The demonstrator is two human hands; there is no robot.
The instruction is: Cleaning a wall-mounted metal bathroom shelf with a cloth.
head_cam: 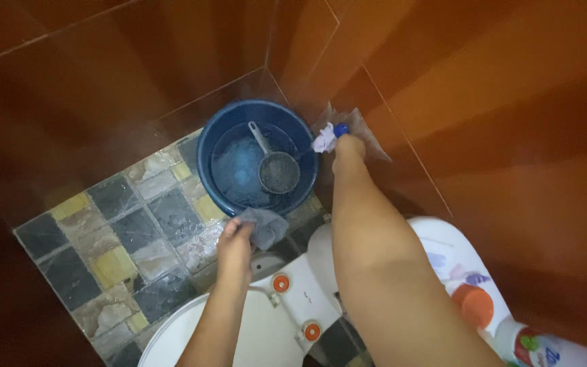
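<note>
Seen from above in a tiled bathroom corner, the left hand (236, 246) at lower centre clenches a grey cloth (264, 226) against the rear of a white toilet (266, 326) with orange hinge caps. The right hand (348, 146), at upper centre, grips a crumpled white rag (323, 139) with a blue-tipped object beside the brown wall (484, 102). Between them a blue bucket (208, 146) of water holds a metal ladle (276, 170). A white bottle (545, 346) with an orange cap sits at lower right.
</note>
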